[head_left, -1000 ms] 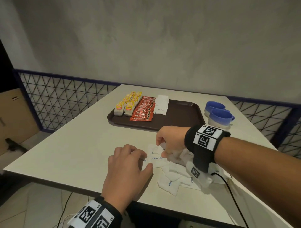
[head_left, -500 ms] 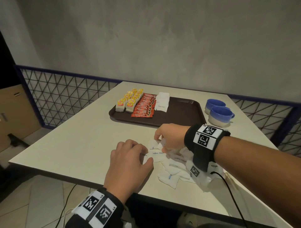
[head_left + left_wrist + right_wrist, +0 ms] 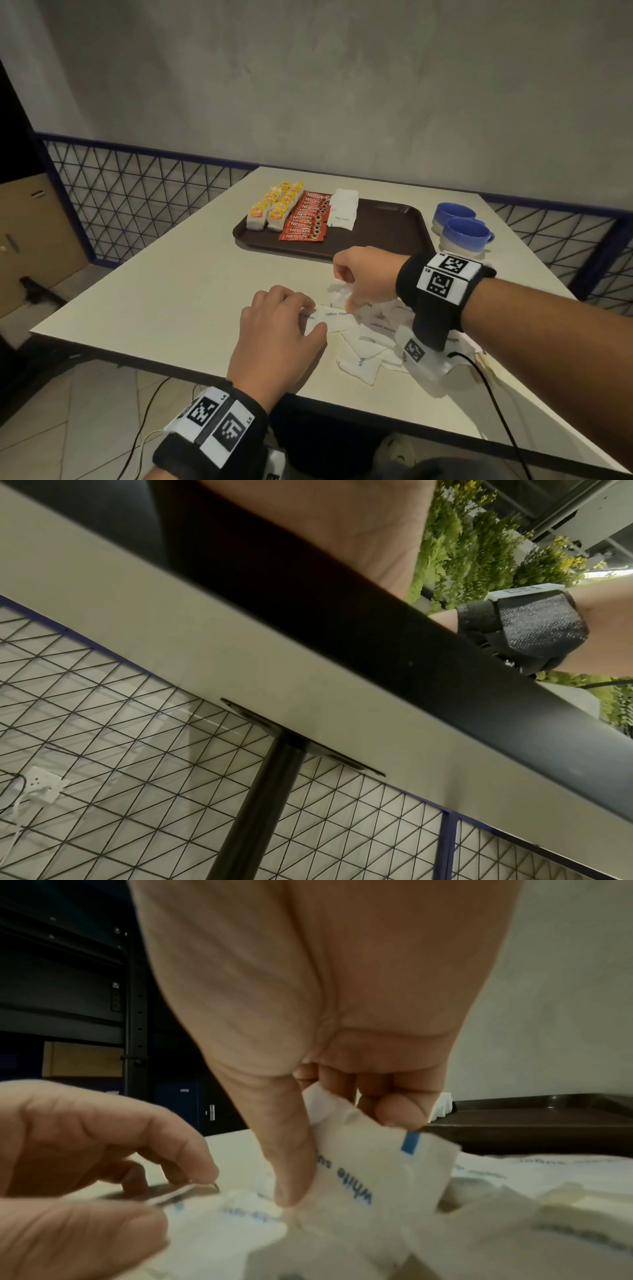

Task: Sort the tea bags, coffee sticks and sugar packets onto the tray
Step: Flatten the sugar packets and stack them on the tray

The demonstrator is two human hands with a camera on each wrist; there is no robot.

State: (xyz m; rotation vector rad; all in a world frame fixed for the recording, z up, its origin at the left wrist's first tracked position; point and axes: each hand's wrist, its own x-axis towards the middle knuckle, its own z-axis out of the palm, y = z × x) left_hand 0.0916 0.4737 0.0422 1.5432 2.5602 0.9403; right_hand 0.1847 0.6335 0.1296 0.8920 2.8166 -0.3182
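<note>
Both hands pinching sugar packets, right hand (image 3: 342,1096) lifting one packet (image 3: 373,1167), left hand (image 3: 274,335) pinching another (image 3: 329,317)

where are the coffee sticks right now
In the head view the coffee sticks lie in a row on the left part of the brown tray, between the tea bags and the stacked sugar packets.

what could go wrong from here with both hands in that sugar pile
The right hand pinches one white sugar packet while the left hand holds another white packet that overlaps the loose white packets; lifting may drag neighbours along.

That pile lies near the cream table's front edge, so the right forearm might sweep packets off.

The two blue cups stand beside the brown tray; a hasty reach might knock them.
</note>
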